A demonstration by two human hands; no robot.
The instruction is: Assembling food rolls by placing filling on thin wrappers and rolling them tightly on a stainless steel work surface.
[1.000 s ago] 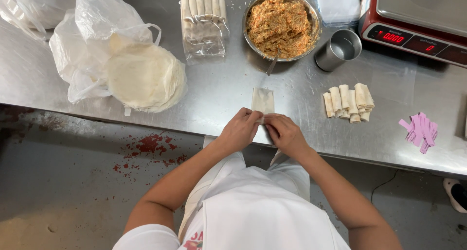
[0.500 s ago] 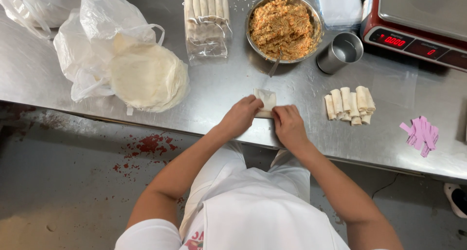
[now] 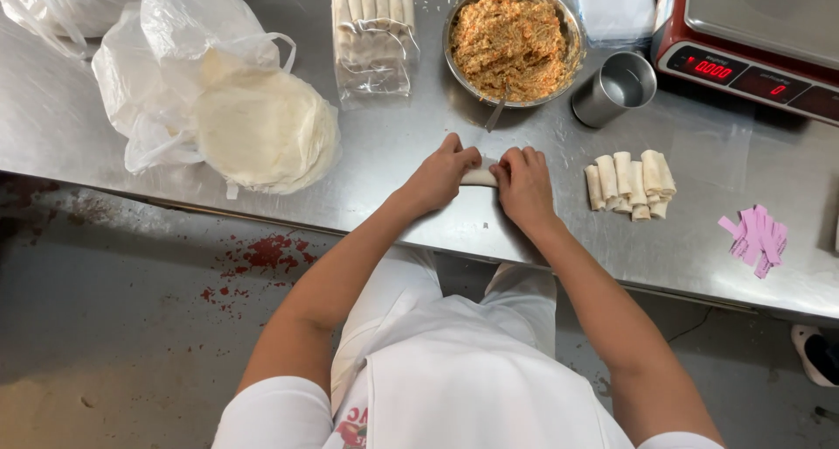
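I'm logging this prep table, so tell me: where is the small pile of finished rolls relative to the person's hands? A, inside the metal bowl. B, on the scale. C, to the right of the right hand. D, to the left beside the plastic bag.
C: the pile of finished rolls lies on the steel table just right of the right hand, while both hands, the left hand too, press the roll being made.

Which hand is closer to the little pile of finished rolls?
Right. The right hand is just beside the pile of rolls; the left hand is farther, past the roll being wrapped.
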